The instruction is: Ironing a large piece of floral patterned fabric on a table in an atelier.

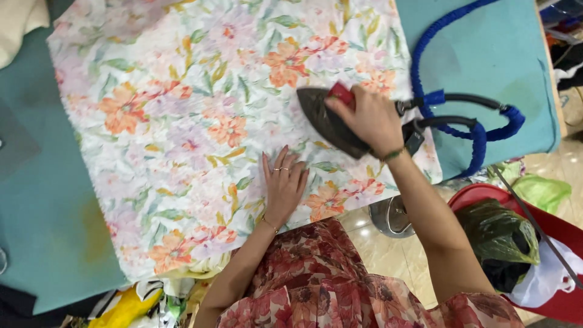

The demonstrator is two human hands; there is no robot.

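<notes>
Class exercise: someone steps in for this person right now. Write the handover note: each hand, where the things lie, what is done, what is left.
Right hand: closed around the handle of the dark metal iron, which sits sole-down on the floral cotton cloth.
Left hand: flat, fingers spread, pressing the cloth near its front edge.
Cloth lies spread over the teal padded ironing table; the blue-wrapped hose trails right from the iron.
Done: cloth lies mostly flat.
Left: cannot tell which areas remain unpressed.
</notes>
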